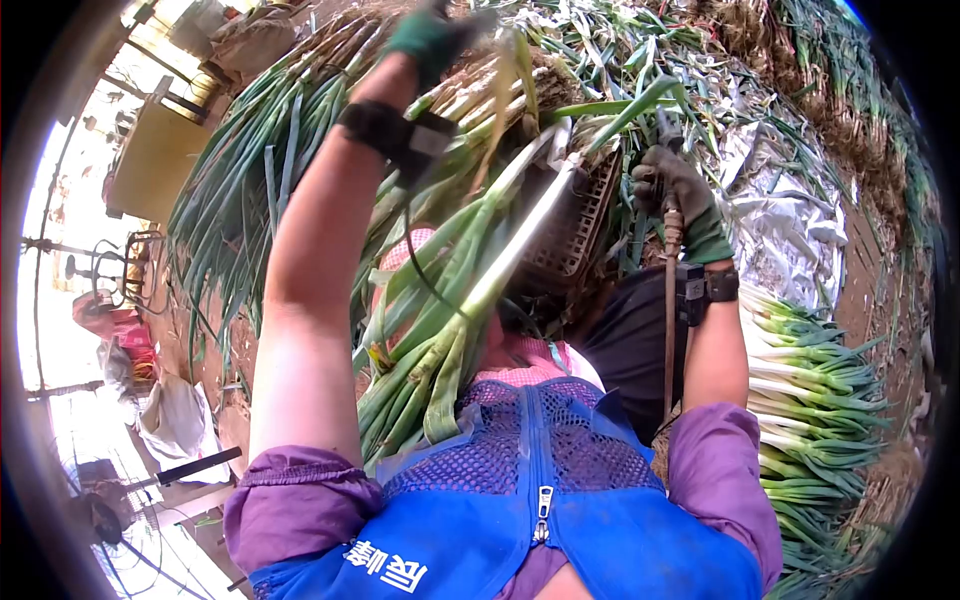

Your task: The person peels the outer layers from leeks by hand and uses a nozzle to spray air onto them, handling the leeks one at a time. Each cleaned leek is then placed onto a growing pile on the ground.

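Observation:
My left hand [435, 42], in a green and dark glove, is raised at the top over a pile of green onions [265, 150]; motion smears its fingers. My gloved right hand [680, 190] is wrapped round a metal air gun [672, 235], whose pipe runs down beside my dark trousers. Between my arms, long green onions [490, 285] slant with white stems up and leaves down against my blue vest. A yellowish leaf [500, 100], blurred, hangs near my left hand.
A brown plastic crate [575, 235] stands behind the slanting onions. White-stemmed onions [800, 400] lie in a row at right, below crumpled white sheeting [785, 220]. Loose leaves [640, 50] cover the top middle. At lower left is a fan [105, 515].

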Demonstrator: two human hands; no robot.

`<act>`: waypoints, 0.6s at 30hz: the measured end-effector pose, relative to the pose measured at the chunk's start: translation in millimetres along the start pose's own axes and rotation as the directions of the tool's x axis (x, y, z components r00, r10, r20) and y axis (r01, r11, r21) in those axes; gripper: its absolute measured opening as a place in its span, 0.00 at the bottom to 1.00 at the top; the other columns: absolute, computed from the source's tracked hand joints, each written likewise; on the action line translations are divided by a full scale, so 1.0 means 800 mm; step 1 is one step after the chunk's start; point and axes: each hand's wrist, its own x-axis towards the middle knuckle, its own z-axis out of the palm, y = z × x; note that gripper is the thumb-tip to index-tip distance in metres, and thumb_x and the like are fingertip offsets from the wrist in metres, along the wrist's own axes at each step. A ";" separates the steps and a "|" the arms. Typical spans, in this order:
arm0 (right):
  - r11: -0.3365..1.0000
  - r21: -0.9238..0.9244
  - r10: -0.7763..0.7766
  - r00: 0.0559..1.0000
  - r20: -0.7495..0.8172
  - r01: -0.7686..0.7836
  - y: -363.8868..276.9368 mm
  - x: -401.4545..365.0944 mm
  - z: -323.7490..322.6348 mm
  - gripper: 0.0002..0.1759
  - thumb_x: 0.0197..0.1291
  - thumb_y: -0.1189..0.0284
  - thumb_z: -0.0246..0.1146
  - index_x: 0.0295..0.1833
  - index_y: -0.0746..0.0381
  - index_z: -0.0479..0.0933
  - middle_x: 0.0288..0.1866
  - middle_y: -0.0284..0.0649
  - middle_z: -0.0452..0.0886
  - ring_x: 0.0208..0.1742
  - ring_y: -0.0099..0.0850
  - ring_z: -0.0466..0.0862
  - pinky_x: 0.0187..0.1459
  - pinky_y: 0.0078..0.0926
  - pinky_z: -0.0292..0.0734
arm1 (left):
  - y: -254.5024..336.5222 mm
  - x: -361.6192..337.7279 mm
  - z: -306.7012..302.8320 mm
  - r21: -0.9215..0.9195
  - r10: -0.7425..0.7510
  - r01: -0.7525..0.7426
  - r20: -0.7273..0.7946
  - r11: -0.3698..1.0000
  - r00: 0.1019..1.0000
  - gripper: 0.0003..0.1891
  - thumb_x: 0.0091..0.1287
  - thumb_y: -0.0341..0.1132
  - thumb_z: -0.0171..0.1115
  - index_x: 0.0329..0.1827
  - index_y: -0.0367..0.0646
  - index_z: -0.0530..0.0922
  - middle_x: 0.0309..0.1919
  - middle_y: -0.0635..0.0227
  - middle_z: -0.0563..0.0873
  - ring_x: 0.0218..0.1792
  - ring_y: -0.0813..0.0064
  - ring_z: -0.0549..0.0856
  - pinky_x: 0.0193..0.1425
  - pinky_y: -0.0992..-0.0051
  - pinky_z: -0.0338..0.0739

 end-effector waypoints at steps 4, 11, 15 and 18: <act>0.988 0.153 0.060 0.985 -0.160 -0.035 0.092 0.015 -0.059 0.14 0.70 0.58 0.65 0.44 0.57 0.74 0.33 0.32 0.74 0.30 0.30 0.79 0.32 0.28 0.79 | -0.020 -0.088 0.115 0.521 -0.461 0.276 0.266 0.807 0.846 0.58 0.57 0.65 0.75 0.80 0.34 0.60 0.71 0.43 0.75 0.71 0.54 0.76 0.76 0.63 0.71; 0.157 -0.795 -0.336 0.725 -0.601 -0.587 0.259 0.018 -0.081 0.45 0.55 0.39 0.70 0.61 0.68 0.75 0.54 0.60 0.84 0.55 0.51 0.86 0.58 0.45 0.79 | -0.057 -0.208 0.183 0.744 -0.723 0.281 0.368 0.606 0.584 0.61 0.52 0.65 0.75 0.81 0.32 0.57 0.70 0.47 0.77 0.67 0.58 0.81 0.69 0.64 0.76; -0.393 -0.831 -0.766 0.640 0.059 -0.394 0.295 0.029 -0.049 0.36 0.62 0.46 0.66 0.65 0.62 0.73 0.59 0.51 0.82 0.54 0.46 0.85 0.56 0.41 0.80 | -0.097 -0.210 0.165 0.627 -0.713 0.391 0.415 0.674 0.565 0.40 0.53 0.57 0.74 0.62 0.33 0.80 0.49 0.51 0.89 0.50 0.62 0.89 0.55 0.66 0.83; 0.792 -0.605 -0.334 0.885 -0.326 0.076 0.293 0.034 0.004 0.27 0.65 0.49 0.67 0.55 0.61 0.77 0.42 0.40 0.84 0.36 0.37 0.83 0.38 0.34 0.79 | -0.103 -0.220 0.143 0.482 -0.751 0.576 0.433 0.660 0.498 0.23 0.57 0.50 0.70 0.41 0.37 0.89 0.31 0.60 0.91 0.33 0.64 0.90 0.43 0.67 0.84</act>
